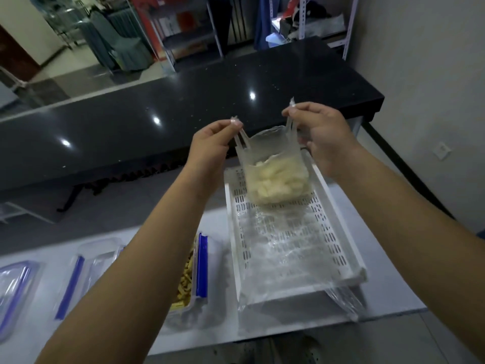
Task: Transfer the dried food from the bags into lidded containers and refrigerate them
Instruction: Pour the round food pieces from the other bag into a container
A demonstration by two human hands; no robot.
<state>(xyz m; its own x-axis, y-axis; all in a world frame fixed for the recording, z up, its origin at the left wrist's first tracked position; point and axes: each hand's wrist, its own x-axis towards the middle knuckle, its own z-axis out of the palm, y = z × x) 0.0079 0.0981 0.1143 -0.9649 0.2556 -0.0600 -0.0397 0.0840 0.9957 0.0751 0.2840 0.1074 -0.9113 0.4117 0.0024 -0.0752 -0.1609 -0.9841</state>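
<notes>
Left hand [210,143] and right hand [321,132] each pinch one handle of clear bag [273,177] of pale dried food, hanging between them, above white slotted tray [338,206]. Lidded container [195,271] below left forearm on tabletop [388,261].

Thin clear plastic bag [273,164] (crinkly), white perforated plastic tray [341,214], glossy black counter [183,106]

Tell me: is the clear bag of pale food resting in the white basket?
No, both hands hold the clear plastic bag by its handles above the white slotted basket.
</notes>
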